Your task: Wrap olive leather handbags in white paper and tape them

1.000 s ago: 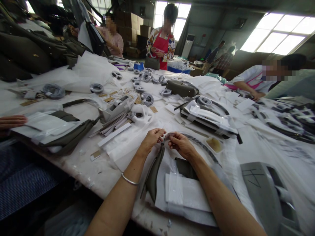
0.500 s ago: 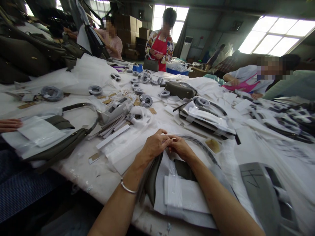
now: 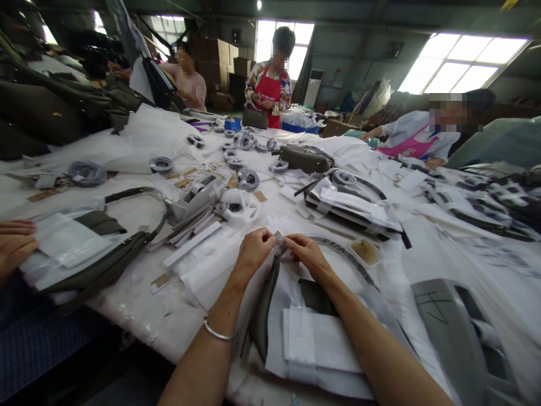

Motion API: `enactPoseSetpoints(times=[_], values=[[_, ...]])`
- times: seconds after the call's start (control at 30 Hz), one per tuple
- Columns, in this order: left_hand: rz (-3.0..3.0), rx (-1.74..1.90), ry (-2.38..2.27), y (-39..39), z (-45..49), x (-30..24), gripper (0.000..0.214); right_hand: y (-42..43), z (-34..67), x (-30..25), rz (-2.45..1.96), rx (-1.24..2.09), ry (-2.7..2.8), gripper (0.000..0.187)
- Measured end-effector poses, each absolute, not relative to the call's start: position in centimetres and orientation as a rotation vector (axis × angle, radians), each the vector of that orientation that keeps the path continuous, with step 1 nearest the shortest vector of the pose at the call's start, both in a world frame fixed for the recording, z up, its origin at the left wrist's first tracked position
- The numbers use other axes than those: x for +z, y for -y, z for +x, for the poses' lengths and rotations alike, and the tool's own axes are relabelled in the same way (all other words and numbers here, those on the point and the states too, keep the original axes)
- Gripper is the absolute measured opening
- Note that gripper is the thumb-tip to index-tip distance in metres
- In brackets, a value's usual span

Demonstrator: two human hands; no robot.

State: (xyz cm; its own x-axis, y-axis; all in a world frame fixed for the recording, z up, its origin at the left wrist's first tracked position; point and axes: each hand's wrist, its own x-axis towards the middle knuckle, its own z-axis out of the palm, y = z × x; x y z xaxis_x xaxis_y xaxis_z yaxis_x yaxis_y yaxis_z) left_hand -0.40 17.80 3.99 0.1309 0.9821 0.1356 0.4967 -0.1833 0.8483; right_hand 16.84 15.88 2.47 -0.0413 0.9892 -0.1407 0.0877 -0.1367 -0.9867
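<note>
My left hand (image 3: 255, 252) and my right hand (image 3: 309, 256) meet above a dark olive handbag (image 3: 262, 318). Pinched between the fingertips of both is a small translucent wrapping piece (image 3: 278, 241) at the upper end of the bag's side. The bag lies on the table below my forearms, with a white sheet and a flat white packet (image 3: 327, 341) over it, held under clear film. Its strap (image 3: 344, 252), wrapped in greyish film, curves away behind my right hand. My right forearm hides part of the bag.
Another wrapped handbag (image 3: 101, 262) lies to the left, by a co-worker's hand (image 3: 14, 245). Beyond my hands are a wrapped bag (image 3: 355, 206), several grey coils (image 3: 248, 179) and paper strips (image 3: 192, 243). A grey moulded piece (image 3: 448, 332) sits at right. Several people work around the table.
My hands have drawn slightly apart, exposing the translucent wrapping piece between their fingertips. The co-worker's hand at left shows more, and the person at right has stretched an arm outward.
</note>
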Motion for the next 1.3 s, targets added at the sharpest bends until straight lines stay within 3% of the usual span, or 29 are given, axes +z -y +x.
enactPoseSetpoints(times=[0.13,0.23,0.47,0.57,0.77,1.07,1.17,1.3], values=[[1.758,1.017,-1.537,-18.0,-0.4,4.2,0.016,-16.1,16.7,2.1,-1.465,1.001,1.473,0.032],[1.777,1.006,-1.541,-18.0,-0.6,4.3,0.016,-16.1,16.5,2.3,-1.452,0.860,1.509,0.036],[1.816,0.896,-1.569,-18.2,-1.6,4.5,0.016,-16.1,16.1,1.9,-1.511,1.084,1.612,0.034],[1.779,0.888,-1.731,-18.4,-2.0,4.3,0.015,-16.3,16.3,1.5,-1.591,1.031,1.609,0.028],[1.723,0.857,-1.889,-18.7,-2.7,4.8,0.018,-16.1,16.6,1.6,-1.654,0.853,1.760,0.041],[2.038,0.724,-2.289,-17.9,-2.6,4.1,0.026,-16.3,17.2,1.4,-1.697,0.790,1.771,0.030],[2.086,0.673,-2.371,-17.9,-3.2,3.9,0.021,-16.3,17.2,1.1,-1.676,0.825,1.761,0.036],[2.065,0.865,-2.331,-17.8,-3.3,4.6,0.012,-16.2,17.2,1.1,-1.686,0.807,1.798,0.041]])
